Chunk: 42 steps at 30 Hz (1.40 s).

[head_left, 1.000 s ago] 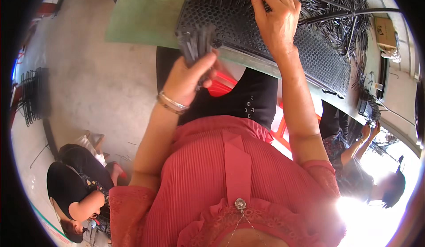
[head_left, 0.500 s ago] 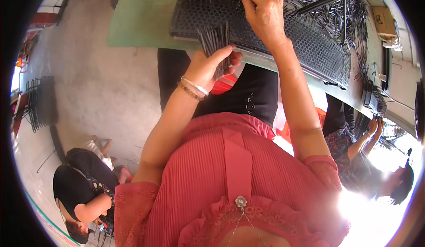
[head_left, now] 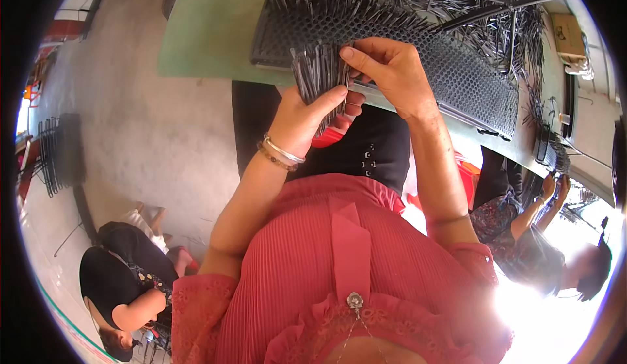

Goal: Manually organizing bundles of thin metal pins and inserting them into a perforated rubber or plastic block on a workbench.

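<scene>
My left hand [head_left: 307, 112] is closed round a bundle of thin dark rods [head_left: 318, 70], held upright in front of the table edge. Against the right side of that bundle, my right hand [head_left: 388, 73] pinches at the rods with thumb and fingers; whether a single rod is between them is too small to tell. Just beyond both hands lies a black tray full of round holes [head_left: 450, 70]. Rods stand packed in its far left rows [head_left: 313, 5], while its near and right holes show bare.
A large heap of loose dark rods [head_left: 483, 11] covers the table behind the tray, with a black bar frame [head_left: 509, 5] over it. The green table [head_left: 209, 31] extends left. One person [head_left: 522, 227] works at the right; another [head_left: 124, 279] sits at lower left. A cardboard box [head_left: 568, 34] stands far right.
My right hand has come back from the tray's far rows to the bundle in my left hand. The left hand still grips the rods in nearly the same place.
</scene>
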### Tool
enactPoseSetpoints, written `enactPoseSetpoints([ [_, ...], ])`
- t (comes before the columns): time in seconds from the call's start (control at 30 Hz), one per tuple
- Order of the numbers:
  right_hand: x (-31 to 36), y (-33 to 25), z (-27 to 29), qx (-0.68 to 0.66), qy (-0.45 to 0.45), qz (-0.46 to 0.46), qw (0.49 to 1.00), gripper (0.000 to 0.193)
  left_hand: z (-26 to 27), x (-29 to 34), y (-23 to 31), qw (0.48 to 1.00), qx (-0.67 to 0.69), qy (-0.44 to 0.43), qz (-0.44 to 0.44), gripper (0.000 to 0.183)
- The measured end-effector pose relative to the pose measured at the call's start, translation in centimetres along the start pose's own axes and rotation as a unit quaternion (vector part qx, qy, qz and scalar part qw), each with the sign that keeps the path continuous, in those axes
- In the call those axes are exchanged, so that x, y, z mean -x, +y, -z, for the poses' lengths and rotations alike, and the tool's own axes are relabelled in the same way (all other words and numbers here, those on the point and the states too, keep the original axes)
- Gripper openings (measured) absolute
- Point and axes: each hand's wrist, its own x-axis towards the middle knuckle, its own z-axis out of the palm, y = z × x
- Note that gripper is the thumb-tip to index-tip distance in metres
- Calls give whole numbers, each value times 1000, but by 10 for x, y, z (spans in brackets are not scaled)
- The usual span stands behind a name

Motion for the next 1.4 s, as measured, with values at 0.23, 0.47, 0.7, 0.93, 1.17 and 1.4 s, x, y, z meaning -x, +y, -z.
enactPoseSetpoints([
  [0.23,4,16,10,-64,-16,-16,998,23,-4,-6,-10,998,-16,56,-11,24],
  [0.47,-21,-12,32,-10,164,207,964,19,-8,-11,-7,998,38,10,48,26],
  [0.7,-61,22,33,38,202,288,935,18,-9,-14,-18,995,63,22,74,23],
  [0.93,-61,21,31,65,173,298,937,17,-2,-13,-19,994,66,13,82,20],
  [1.17,-59,15,34,90,166,298,936,16,1,-15,-15,992,68,13,103,23],
  [1.4,-61,20,37,130,180,320,921,17,-3,-13,-14,992,66,45,97,21],
])
